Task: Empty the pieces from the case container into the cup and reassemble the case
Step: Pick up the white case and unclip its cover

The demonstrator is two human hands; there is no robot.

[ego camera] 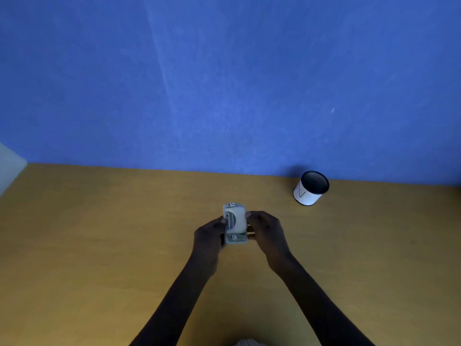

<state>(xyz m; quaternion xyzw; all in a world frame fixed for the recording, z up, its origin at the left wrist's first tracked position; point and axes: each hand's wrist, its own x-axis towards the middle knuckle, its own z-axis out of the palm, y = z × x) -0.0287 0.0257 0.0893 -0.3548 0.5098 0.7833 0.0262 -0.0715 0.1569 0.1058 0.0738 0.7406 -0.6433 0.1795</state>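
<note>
Count: hands 2, left hand (209, 233) and right hand (268, 231). Case (235, 222): 1, grey, seen as one unit; loose pieces: none distinguishable. Cup (311, 188): 1, white outside, dark inside. Worktop (99, 245): 1. Blue wall (224, 71): 1.

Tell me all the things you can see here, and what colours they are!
case: one, pale grey, held above the middle of the table between both hands
cup: one, white outside and dark inside, upright at the back right of the table by the wall
table: one, yellow-brown wood, across the lower half
wall: one, blue, behind the table
left hand: one, gripping the case's left side
right hand: one, gripping the case's right side
</note>
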